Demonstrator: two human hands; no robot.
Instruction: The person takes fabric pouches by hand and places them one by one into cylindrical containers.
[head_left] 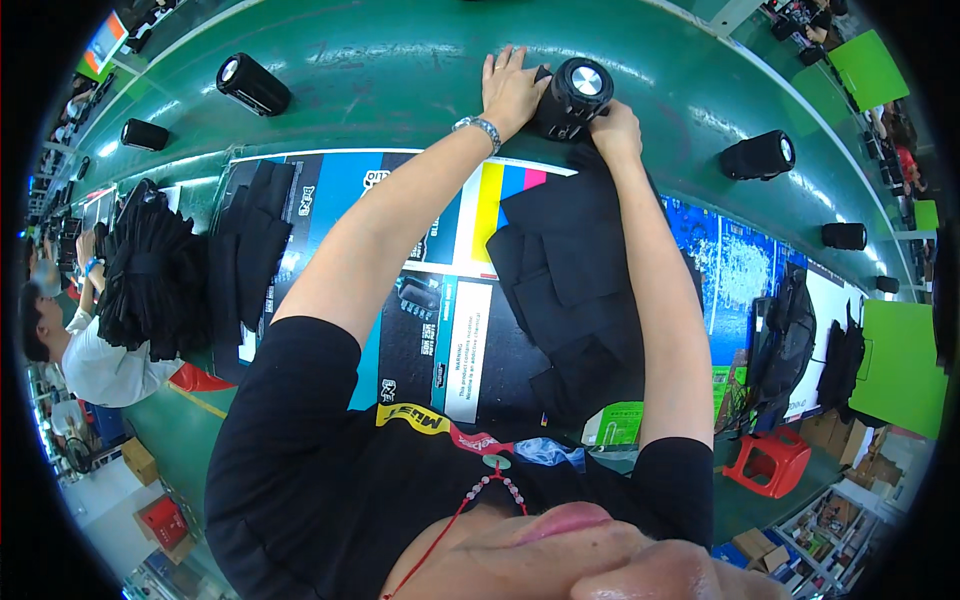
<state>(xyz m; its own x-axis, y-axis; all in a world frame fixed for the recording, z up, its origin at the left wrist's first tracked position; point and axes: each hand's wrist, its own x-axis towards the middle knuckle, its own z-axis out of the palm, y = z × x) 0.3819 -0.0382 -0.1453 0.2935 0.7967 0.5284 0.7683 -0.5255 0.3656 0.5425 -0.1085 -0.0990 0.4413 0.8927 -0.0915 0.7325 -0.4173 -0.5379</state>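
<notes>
On the green belt in front of me lies a black cylindrical speaker (562, 112) with a shiny silver round end. At its left side is my left hand (511, 92), fingers stretched out and apart, the palm edge against dark material beside the speaker. My right hand (616, 132) has its fingers curled at the speaker's lower right side and grips it there; the fingertips are partly hidden. Between my forearms, several flat black cloth pieces (575, 260) lie overlapping on the printed boards, their upper end reaching close to the speaker.
More black speakers (253, 85) lie along the green belt (390, 95) on both sides. A bunched heap of black cloth (150, 265) sits at left, near a co-worker in a light shirt (115, 360). At right are a black bag (788, 335) and a red stool (768, 462).
</notes>
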